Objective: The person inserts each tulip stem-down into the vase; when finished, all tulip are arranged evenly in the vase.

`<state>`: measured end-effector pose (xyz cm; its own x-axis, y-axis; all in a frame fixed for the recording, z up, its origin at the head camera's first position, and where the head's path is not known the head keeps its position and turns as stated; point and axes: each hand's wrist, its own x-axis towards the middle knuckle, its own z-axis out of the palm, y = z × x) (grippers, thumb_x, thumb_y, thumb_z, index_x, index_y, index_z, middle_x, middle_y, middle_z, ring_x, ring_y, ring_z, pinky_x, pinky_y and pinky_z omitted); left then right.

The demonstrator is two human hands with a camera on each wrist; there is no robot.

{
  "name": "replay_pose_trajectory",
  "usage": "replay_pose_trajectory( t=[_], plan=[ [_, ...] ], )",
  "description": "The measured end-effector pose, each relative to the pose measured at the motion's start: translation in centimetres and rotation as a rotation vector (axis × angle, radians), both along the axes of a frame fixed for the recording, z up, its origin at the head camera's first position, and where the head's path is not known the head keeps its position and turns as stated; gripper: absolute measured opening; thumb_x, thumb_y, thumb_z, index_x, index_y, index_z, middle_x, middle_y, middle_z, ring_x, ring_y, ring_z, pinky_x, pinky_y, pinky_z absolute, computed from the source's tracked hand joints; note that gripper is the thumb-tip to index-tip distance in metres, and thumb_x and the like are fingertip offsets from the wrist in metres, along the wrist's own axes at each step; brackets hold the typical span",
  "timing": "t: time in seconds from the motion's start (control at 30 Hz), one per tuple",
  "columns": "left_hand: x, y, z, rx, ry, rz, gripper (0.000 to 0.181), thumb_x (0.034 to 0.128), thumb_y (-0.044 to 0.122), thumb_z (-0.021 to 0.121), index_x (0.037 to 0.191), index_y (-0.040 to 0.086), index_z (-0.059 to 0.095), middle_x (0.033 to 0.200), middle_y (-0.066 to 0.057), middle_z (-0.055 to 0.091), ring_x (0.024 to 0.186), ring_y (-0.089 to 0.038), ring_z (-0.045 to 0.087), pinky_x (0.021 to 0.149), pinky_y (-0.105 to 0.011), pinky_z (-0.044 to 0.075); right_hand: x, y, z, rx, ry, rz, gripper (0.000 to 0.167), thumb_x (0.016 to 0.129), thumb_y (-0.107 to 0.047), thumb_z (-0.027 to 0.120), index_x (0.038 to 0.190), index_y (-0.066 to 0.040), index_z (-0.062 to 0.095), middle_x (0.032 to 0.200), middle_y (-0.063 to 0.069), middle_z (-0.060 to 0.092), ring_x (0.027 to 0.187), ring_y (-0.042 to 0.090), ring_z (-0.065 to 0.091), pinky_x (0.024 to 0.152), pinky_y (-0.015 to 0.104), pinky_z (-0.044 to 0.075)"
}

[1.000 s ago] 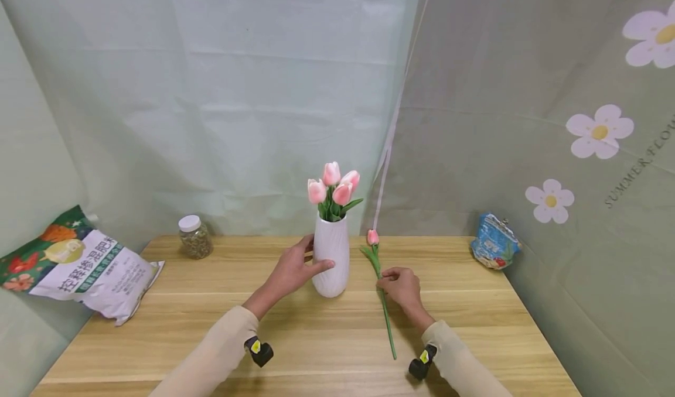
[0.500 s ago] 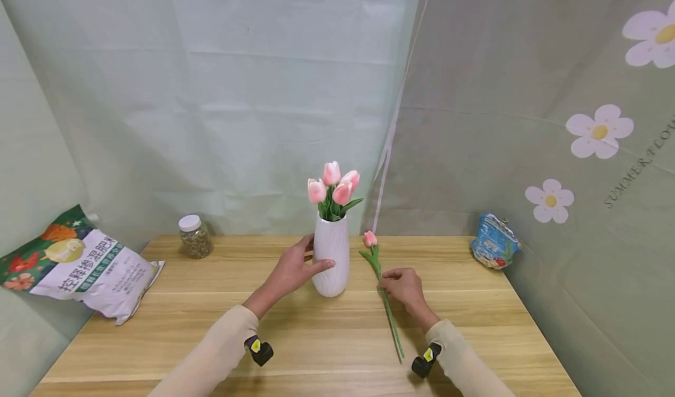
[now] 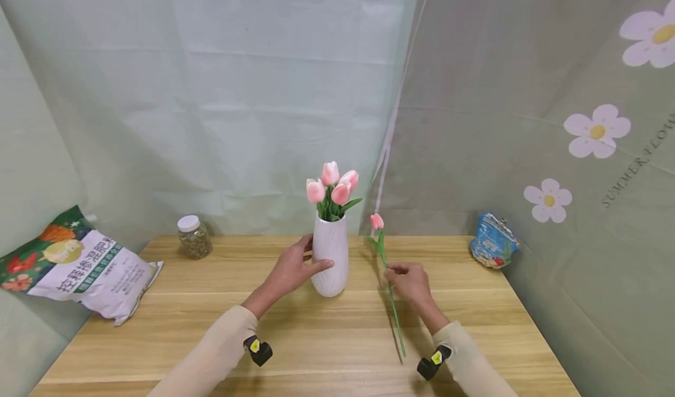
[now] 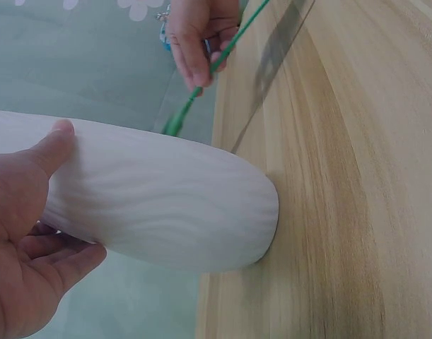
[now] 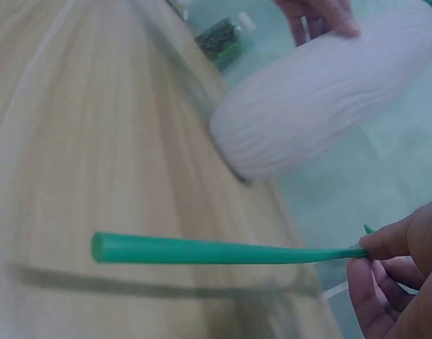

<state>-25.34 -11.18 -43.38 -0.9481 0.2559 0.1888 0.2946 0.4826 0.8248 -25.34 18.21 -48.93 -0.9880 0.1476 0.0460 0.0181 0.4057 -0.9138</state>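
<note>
A white ribbed vase (image 3: 331,256) stands upright on the wooden table, with several pink tulips (image 3: 330,191) in its mouth. My left hand (image 3: 292,271) grips the vase from its left side, thumb across the front; the left wrist view shows the thumb and fingers around the white body (image 4: 166,191). To the right of the vase, my right hand (image 3: 410,281) pinches a single pink tulip (image 3: 377,221) by its green stem. In the right wrist view the cut end of the stem (image 5: 201,251) hangs over the table, its shadow apart from it.
On the left lies a printed fertilizer bag (image 3: 95,268). A white-lidded jar (image 3: 194,238) of dried greenish bits stands at the table's back left. A crumpled blue packet (image 3: 494,242) sits at the back right corner. Cloth sheets (image 3: 237,92) hang behind the wooden table (image 3: 316,344).
The right hand has lifted the single tulip off the table and shifted it slightly right; its bloom is higher. The left hand stays on the vase.
</note>
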Motion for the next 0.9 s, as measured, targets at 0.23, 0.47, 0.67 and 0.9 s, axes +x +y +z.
replay_pose_trajectory(
  t=[0.23,0.47,0.67,0.9],
  plan=[
    [-0.1,0.0,-0.1,0.004,-0.007,0.005,0.084,0.0879,0.043,0.081,0.151,0.002,0.043,0.143,-0.017,0.058,0.13,-0.032,0.058,0.107,-0.049,0.053,0.2,0.4,2.0,-0.029,0.022,0.02,0.026,0.093,-0.007,0.072,0.116,0.005,0.074,0.098,0.014,0.074,0.075,0.018,0.071,0.07,0.04,0.066],
    [-0.1,0.0,0.0,0.005,-0.002,-0.001,0.085,0.0876,0.043,0.081,0.152,0.002,0.043,0.144,-0.017,0.058,0.131,-0.032,0.058,0.107,-0.049,0.052,0.1,0.7,3.8,-0.085,0.028,0.031,0.026,0.095,-0.01,0.071,0.117,0.004,0.072,0.102,0.014,0.07,0.083,0.018,0.069,0.072,0.037,0.066],
    [0.0,0.0,0.0,0.002,-0.005,-0.004,0.086,0.0875,0.044,0.081,0.152,0.002,0.042,0.144,-0.017,0.057,0.131,-0.033,0.058,0.107,-0.049,0.052,0.2,0.7,5.2,-0.143,0.029,0.032,0.027,0.097,-0.012,0.07,0.119,0.004,0.07,0.105,0.012,0.069,0.091,0.024,0.07,0.075,0.033,0.065],
    [0.0,0.0,0.0,0.004,-0.014,0.001,0.086,0.0873,0.043,0.081,0.152,0.002,0.042,0.145,-0.017,0.056,0.132,-0.033,0.057,0.108,-0.049,0.051,0.4,0.7,7.0,-0.206,0.084,0.034,0.026,0.096,-0.011,0.072,0.118,0.002,0.071,0.105,0.013,0.071,0.091,0.022,0.07,0.079,0.036,0.065]
  ],
)
